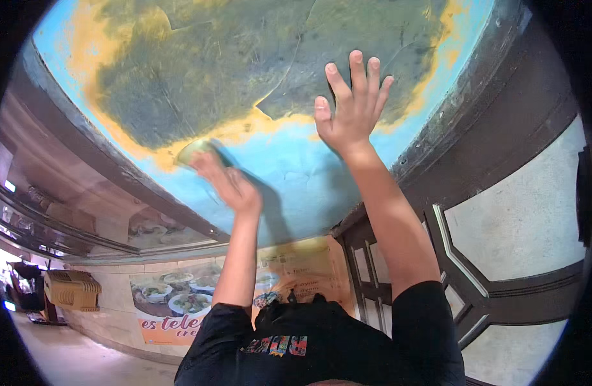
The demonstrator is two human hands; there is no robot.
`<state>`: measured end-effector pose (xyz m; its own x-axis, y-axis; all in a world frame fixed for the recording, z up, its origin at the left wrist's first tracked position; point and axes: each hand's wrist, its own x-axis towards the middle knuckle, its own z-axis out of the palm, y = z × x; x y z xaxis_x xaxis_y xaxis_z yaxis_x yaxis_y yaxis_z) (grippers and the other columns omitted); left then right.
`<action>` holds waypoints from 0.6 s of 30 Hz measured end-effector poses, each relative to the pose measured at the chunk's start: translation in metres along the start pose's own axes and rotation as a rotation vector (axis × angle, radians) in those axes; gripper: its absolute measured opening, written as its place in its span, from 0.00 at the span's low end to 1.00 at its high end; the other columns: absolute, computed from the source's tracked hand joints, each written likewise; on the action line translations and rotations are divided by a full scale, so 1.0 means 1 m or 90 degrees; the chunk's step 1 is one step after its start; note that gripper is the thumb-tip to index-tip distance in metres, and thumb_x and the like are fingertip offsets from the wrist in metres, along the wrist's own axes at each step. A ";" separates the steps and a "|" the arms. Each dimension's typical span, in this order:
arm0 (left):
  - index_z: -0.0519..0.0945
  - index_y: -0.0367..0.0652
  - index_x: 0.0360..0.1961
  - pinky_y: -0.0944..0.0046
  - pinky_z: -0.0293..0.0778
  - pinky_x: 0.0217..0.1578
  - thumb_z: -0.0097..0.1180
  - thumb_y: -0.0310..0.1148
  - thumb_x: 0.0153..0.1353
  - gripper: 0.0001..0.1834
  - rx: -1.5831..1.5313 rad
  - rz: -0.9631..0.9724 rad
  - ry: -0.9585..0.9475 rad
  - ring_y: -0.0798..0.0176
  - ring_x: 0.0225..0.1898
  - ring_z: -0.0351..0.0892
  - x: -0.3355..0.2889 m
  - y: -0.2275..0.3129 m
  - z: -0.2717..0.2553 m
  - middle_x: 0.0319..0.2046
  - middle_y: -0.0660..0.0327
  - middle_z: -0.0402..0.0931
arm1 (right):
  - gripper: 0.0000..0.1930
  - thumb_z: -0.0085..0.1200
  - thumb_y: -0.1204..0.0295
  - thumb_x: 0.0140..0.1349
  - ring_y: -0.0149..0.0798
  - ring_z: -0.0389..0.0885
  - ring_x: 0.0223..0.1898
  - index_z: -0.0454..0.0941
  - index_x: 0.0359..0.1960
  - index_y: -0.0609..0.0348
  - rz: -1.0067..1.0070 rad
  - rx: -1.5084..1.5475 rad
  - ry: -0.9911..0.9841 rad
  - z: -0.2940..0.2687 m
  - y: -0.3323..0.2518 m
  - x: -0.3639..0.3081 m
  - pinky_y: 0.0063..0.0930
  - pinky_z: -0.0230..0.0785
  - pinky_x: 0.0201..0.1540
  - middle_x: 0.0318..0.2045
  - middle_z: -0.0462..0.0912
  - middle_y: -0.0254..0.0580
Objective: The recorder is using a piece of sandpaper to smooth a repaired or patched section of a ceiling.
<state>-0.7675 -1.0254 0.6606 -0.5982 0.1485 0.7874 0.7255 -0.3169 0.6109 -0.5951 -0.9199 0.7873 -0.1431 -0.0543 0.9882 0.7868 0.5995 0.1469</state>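
Pad of rounded, yellowish-green shape (192,153) is lying against the painted surface (296,161), at the yellow border where a dark patch is giving way to blue. Our left hand (230,185) is gripping it by the near side, its fingers bunching over the pad; motion is blurring both, so we are not making out each finger. To the right, our right hand (351,119) is holding nothing: its fingers are spreading wide, palm toward the surface, mostly over the dark patch. A dark frame (441,119) is edging the paint on both sides. Farther out, a poster with bowls of food (174,297) is hanging on a tiled wall (112,283), and tan stacked items (72,289) are standing at far left. We are wearing a black shirt (334,341).
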 end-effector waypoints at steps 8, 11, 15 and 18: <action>0.59 0.36 0.66 0.43 0.23 0.67 0.41 0.16 0.48 0.38 -0.060 0.290 -0.205 0.43 0.73 0.33 0.000 0.025 0.031 0.69 0.48 0.52 | 0.23 0.41 0.55 0.64 0.50 0.51 0.70 0.66 0.62 0.37 -0.007 0.009 -0.018 -0.002 0.001 -0.003 0.59 0.31 0.68 0.68 0.59 0.40; 0.62 0.34 0.64 0.40 0.25 0.67 0.42 0.17 0.47 0.37 -0.003 0.304 -0.224 0.40 0.72 0.38 -0.012 0.012 0.019 0.67 0.48 0.56 | 0.24 0.41 0.55 0.64 0.52 0.48 0.71 0.65 0.62 0.41 -0.011 0.021 -0.035 -0.006 -0.002 -0.001 0.61 0.28 0.68 0.68 0.57 0.44; 0.57 0.33 0.67 0.41 0.28 0.67 0.41 0.19 0.51 0.37 0.076 0.224 -0.080 0.37 0.72 0.37 0.009 -0.036 -0.016 0.68 0.47 0.53 | 0.23 0.40 0.54 0.64 0.48 0.54 0.69 0.66 0.61 0.34 -0.001 0.003 0.009 -0.005 0.001 0.000 0.57 0.34 0.69 0.68 0.60 0.36; 0.56 0.30 0.67 0.45 0.27 0.68 0.38 0.20 0.60 0.31 0.086 0.101 0.022 0.39 0.72 0.35 0.037 -0.046 -0.041 0.69 0.46 0.50 | 0.23 0.40 0.55 0.64 0.48 0.54 0.69 0.67 0.61 0.34 0.004 0.009 0.006 -0.007 0.001 0.000 0.58 0.35 0.68 0.68 0.60 0.36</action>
<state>-0.8363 -1.0435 0.6583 -0.4830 0.0739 0.8725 0.8488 -0.2051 0.4873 -0.5901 -0.9250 0.7876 -0.1328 -0.0575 0.9895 0.7789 0.6114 0.1401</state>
